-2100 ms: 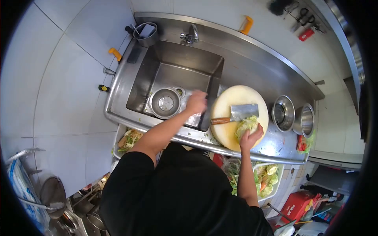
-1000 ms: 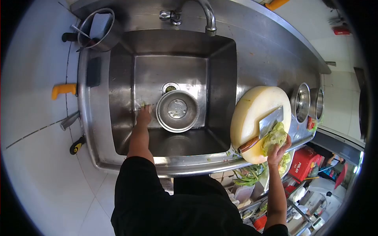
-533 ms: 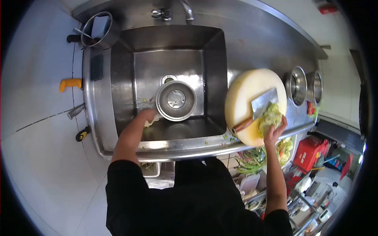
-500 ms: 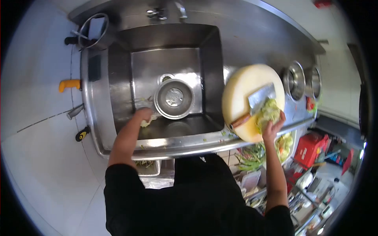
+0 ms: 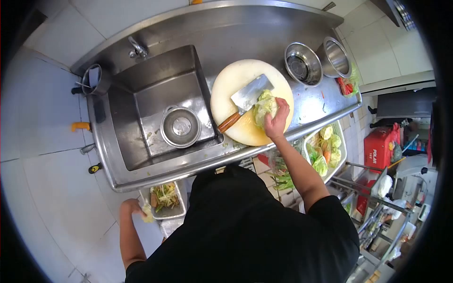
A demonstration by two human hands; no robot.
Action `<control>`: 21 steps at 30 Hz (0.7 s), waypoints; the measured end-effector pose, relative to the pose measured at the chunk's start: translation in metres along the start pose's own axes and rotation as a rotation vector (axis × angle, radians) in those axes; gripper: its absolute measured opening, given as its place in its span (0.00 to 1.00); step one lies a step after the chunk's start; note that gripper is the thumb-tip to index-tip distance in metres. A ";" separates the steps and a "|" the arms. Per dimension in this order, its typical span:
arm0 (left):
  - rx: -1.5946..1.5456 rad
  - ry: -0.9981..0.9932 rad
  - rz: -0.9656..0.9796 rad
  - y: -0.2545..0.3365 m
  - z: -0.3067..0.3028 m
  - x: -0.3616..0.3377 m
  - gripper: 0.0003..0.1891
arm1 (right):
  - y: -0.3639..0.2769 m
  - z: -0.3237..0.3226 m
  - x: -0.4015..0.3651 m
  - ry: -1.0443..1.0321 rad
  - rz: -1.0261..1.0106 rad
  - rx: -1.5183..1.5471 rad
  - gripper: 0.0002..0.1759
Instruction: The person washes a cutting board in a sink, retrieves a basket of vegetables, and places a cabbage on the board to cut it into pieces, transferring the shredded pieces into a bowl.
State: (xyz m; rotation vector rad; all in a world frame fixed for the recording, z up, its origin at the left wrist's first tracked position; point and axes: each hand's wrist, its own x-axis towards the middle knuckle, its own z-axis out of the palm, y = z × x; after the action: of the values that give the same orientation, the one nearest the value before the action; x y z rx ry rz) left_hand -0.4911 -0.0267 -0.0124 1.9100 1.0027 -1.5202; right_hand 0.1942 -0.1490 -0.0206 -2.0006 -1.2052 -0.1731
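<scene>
Head view: our right hand [image 5: 276,123] cups the cabbage [image 5: 263,107] on the chopping board [image 5: 236,80], beside the cleaver [image 5: 250,94]. Light, crisp, loose-leaved: we'd grip its dome. Our left hand [image 5: 134,207] pinches a leaf scrap [image 5: 147,216] below the bench [image 5: 311,101].

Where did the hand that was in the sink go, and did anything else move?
The left hand picked a pale leaf scrap out of the steel sink and carried it down beside the metal tray of trimmings under the counter. The right hand stayed on the green cabbage on the round cream cutting board, the wooden-handled cleaver beside it.
</scene>
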 end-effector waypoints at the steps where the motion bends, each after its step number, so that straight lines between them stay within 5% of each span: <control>1: -0.174 0.143 0.062 0.014 -0.016 0.001 0.36 | 0.002 0.000 0.001 -0.007 0.008 0.041 0.35; 2: -0.350 0.283 0.129 0.032 -0.035 0.010 0.39 | 0.003 -0.002 0.000 -0.021 0.016 0.080 0.34; 3: -0.391 0.663 0.195 0.057 -0.047 0.026 0.34 | 0.005 -0.005 -0.001 -0.038 0.019 0.116 0.34; 4: -0.639 0.660 0.223 0.123 -0.127 -0.025 0.26 | 0.006 -0.007 0.000 -0.034 0.020 0.163 0.30; 5: -0.733 0.869 0.296 0.165 -0.158 -0.023 0.20 | 0.010 -0.008 0.000 -0.035 0.017 0.178 0.30; 8: -0.541 1.169 0.596 0.280 -0.245 -0.017 0.18 | 0.017 -0.007 0.001 -0.045 0.026 0.243 0.28; 14: -0.057 1.194 0.532 0.412 -0.315 0.046 0.31 | 0.011 -0.014 -0.006 -0.008 0.000 0.065 0.27; 21: -0.212 1.152 0.395 0.423 -0.360 0.060 0.20 | 0.015 -0.014 -0.008 0.011 -0.010 0.124 0.21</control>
State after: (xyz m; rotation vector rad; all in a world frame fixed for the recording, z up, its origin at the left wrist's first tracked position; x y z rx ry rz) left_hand 0.0663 0.0051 -0.0057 2.5931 1.0183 0.0180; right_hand 0.2061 -0.1675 -0.0232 -1.8846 -1.1904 -0.1114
